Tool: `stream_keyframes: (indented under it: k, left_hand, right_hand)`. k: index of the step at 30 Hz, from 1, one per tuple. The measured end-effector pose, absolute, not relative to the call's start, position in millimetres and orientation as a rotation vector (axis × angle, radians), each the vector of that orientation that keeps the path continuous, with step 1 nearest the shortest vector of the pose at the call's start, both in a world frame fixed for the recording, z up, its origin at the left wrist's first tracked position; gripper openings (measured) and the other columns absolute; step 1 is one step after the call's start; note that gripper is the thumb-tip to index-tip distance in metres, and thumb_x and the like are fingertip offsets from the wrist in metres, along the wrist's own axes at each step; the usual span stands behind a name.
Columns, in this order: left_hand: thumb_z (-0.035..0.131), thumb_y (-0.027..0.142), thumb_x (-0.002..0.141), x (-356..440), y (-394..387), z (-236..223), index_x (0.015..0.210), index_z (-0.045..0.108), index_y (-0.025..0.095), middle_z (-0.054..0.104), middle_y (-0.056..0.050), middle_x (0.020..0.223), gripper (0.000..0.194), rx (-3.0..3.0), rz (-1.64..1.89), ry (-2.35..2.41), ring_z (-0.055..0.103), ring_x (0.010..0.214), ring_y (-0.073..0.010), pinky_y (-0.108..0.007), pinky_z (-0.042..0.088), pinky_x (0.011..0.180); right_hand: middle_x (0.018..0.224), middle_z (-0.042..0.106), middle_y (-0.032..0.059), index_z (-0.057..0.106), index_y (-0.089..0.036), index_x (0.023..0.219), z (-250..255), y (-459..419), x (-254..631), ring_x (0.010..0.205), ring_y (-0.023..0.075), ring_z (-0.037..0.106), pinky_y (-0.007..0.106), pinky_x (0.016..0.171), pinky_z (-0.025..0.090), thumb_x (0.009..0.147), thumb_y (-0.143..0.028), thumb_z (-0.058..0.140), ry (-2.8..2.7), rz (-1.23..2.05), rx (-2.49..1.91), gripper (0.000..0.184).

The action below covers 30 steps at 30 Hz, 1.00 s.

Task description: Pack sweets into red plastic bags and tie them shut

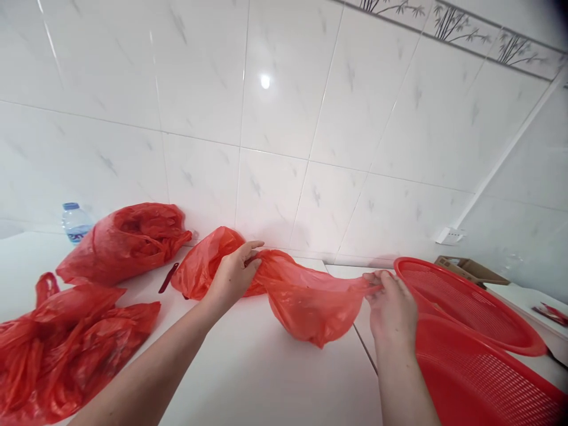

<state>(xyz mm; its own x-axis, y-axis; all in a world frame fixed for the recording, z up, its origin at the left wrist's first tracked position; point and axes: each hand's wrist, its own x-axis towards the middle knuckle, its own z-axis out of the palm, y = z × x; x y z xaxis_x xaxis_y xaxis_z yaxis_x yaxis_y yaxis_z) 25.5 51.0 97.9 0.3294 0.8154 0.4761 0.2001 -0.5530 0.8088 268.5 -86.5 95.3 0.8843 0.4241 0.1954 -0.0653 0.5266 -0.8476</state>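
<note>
A thin red plastic bag hangs stretched between my two hands above the white table. My left hand pinches one side of its top edge, fingers closed. On the other side, my right hand grips the rim close to the red baskets. The bag sags in the middle and looks limp; whether anything lies inside I cannot tell. Just behind my left hand, another red plastic bag rests against the wall, partly hidden by the hand.
Full-looking red bag and crumpled red bags lie at left, with a water bottle behind. A dark red strip-like object lies between bags. Red mesh baskets stand right, before a cardboard box. The tiled wall bounds the back.
</note>
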Motion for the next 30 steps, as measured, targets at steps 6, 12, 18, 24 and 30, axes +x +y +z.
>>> stream_keyframes:
  k: [6,12,18,24,30]
  left_hand:
    - [0.057,0.026,0.076,8.6,38.2,121.7,0.110,0.061,0.025,0.056,0.003,0.074,0.034,2.002,1.179,0.970,0.052,0.061,-0.0120,-0.023,0.042,0.054]
    - [0.064,0.029,0.075,-4.3,36.2,127.7,0.108,0.058,0.019,0.051,0.002,0.076,0.034,1.670,1.002,0.605,0.051,0.064,-0.0100,-0.021,0.043,0.055]
    - [0.067,0.023,0.075,-15.6,25.3,141.9,0.101,0.060,0.019,0.055,0.000,0.081,0.027,1.558,1.152,0.500,0.055,0.069,-0.0097,-0.021,0.046,0.060]
    - [0.069,0.023,0.073,-24.3,7.4,150.6,0.100,0.062,0.021,0.059,-0.001,0.083,0.029,1.656,1.265,0.489,0.059,0.079,-0.0138,-0.025,0.052,0.068]
    - [0.065,0.033,0.078,-39.6,13.1,107.9,0.122,0.050,0.026,0.057,-0.008,0.117,0.047,1.815,1.095,0.632,0.060,0.091,-0.0201,-0.034,0.054,0.074]
  right_hand:
    - [0.068,0.061,-0.0001,0.059,-0.017,0.070,104.4,-86.8,266.3,0.060,0.0106,0.055,0.021,0.051,0.044,0.066,-0.036,0.072,-0.537,0.367,-1.093,0.024]
    - [0.069,0.058,0.0000,0.059,-0.017,0.073,111.2,-85.3,260.0,0.060,0.0101,0.051,0.019,0.048,0.039,0.067,-0.041,0.071,-0.742,0.361,-1.228,0.028]
    - [0.074,0.060,-0.0003,0.065,-0.018,0.076,122.2,-88.8,256.2,0.067,0.0098,0.051,0.022,0.063,0.044,0.065,-0.038,0.074,-0.754,0.265,-1.259,0.024]
    - [0.088,0.063,0.0033,0.065,-0.019,0.082,125.9,-89.2,253.7,0.079,0.0134,0.056,0.025,0.066,0.046,0.066,-0.038,0.074,-0.758,0.318,-1.078,0.026]
    - [0.116,0.060,0.0084,0.060,-0.024,0.106,73.7,-101.1,262.1,0.107,0.0237,0.057,0.038,0.088,0.046,0.074,-0.049,0.066,-0.844,0.422,-1.260,0.041]
